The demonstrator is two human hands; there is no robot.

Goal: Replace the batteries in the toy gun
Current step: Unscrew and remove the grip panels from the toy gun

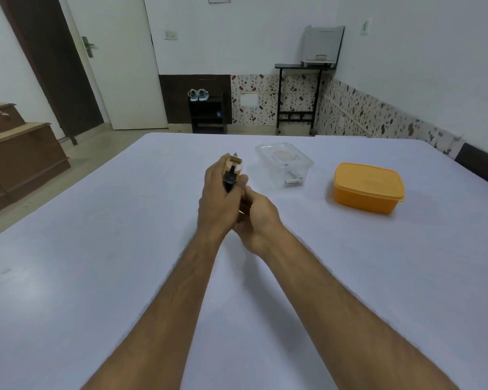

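White cloth covers the wide table that fills the lower part of the view, with a pale-walled room beyond it. Above the middle of the table both forearms reach forward and meet. The left hand wraps its fingers round the toy gun, a tan and black piece that points away from the camera; only its top and a black part show above the knuckles. The right hand sits just beside and below, its fingers curled at the gun's lower end, but what they pinch, if anything, cannot be told, since the hand is blurred and the left hand hides the contact.

Just right of the gun stands a clear plastic box with its lid on, and batteries lie inside it. Farther right, well apart, rests a closed orange container.

Behind the table, a white door stands beside a dark door frame. A pair of shoes sits on a low black rack, and a grey printer rests on a black stand against the patterned wall tiles. A brown wooden cabinet is at the left edge.
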